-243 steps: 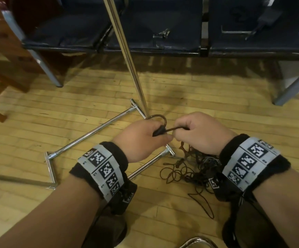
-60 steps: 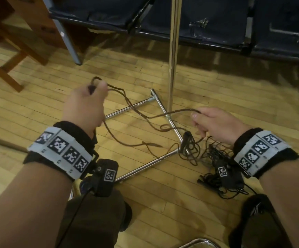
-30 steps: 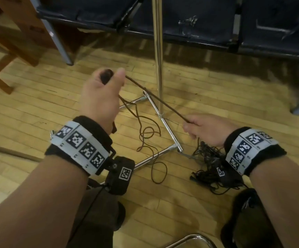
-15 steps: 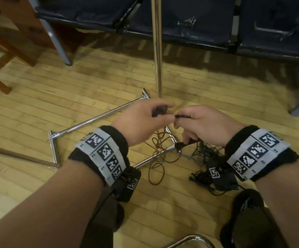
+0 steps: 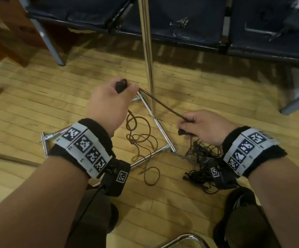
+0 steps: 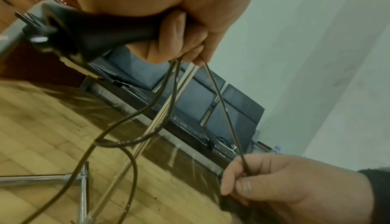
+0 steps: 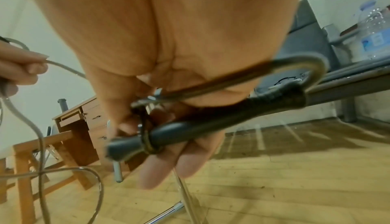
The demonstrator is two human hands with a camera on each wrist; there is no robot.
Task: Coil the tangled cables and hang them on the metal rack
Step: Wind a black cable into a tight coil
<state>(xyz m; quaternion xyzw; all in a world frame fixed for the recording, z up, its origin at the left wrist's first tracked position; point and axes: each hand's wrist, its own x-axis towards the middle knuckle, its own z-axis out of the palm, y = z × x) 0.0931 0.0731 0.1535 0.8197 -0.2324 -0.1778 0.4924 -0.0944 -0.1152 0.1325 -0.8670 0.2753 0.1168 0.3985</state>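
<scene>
Gripping a black plug (image 5: 121, 85) and gathered loops, the left hand (image 5: 109, 104) is raised left of the rack upright (image 5: 147, 51); the right hand (image 5: 205, 127), right of it, pinches the taut brown cable (image 5: 160, 102). Slack could snag the rack base (image 5: 160, 129). Half a second earlier the hands met.

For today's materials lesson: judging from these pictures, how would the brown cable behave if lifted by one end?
Probably floppy: the brown cable lies in loose loops on the floor. It likely goes straight only under tension, as between the left hand and right hand. Probably light: a pinch holds it.
</scene>
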